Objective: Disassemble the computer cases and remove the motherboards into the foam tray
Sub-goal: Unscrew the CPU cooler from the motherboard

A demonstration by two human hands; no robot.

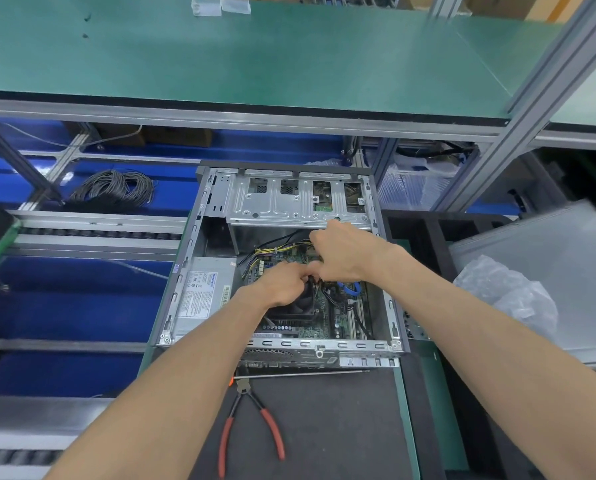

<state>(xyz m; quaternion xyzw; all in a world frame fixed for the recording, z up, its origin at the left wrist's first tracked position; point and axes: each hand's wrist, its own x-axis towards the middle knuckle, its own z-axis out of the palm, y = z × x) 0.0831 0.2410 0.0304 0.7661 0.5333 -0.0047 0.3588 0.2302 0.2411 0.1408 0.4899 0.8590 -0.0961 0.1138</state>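
Note:
An open grey computer case (199,220) lies on its side in front of me. Inside it sits the green motherboard (319,318) with a black CPU fan (301,304) and bundled wires (272,252). My left hand (282,284) and my right hand (338,252) meet above the fan. Both pinch a dark cable or connector between their fingertips. What exactly they hold is hidden by the fingers. A silver power supply (203,294) fills the case's left side. The black foam tray (418,237) stands to the right of the case.
Red-handled pliers (251,420) and a long thin screwdriver shaft (303,374) lie on the black mat (324,427) near me. A grey side panel (549,271) with a crumpled plastic bag (508,292) rests at right. A coil of cable (114,188) lies at back left. A green shelf (255,57) overhangs.

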